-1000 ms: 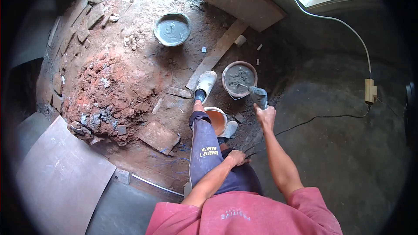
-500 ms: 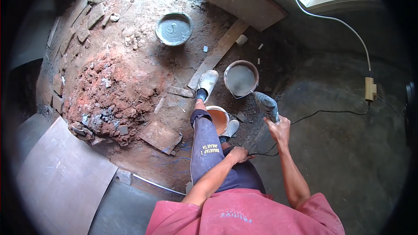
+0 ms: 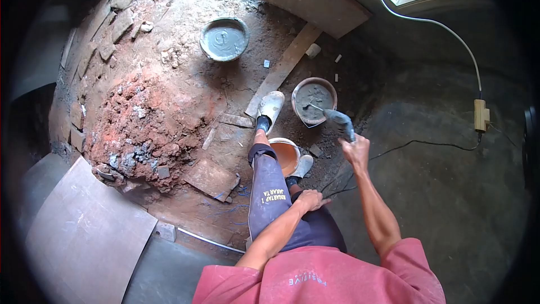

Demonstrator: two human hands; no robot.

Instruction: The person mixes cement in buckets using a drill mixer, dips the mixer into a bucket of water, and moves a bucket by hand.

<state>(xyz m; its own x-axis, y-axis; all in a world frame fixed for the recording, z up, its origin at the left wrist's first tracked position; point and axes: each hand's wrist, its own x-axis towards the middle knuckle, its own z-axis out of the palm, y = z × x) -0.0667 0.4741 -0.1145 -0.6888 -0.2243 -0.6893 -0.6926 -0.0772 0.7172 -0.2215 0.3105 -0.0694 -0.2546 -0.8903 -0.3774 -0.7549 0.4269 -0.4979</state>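
Note:
My right hand (image 3: 354, 151) is closed round the handle of a power drill (image 3: 339, 121), smeared with grey. A thin rod runs from the drill into a round bucket (image 3: 335, 97) of lumpy grey mortar (image 3: 315, 98). My left hand (image 3: 309, 200) rests on my right thigh, its fingers curled where the black power cord (image 3: 337, 192) meets them. Part of that grip is hidden. Between my feet stands another bucket (image 3: 286, 156), orange inside.
A second container of wet grey mix (image 3: 224, 39) stands further ahead. Reddish rubble (image 3: 140, 135) is heaped at left, beside a large board (image 3: 90, 231). A wooden plank (image 3: 284, 67) lies ahead. The cord runs right to a yellowish socket block (image 3: 481, 115).
The drill has swung left and tilted over the bucket, its rod now reaching the middle. The mix surface went from smooth to lumpy. My left hand has barely moved.

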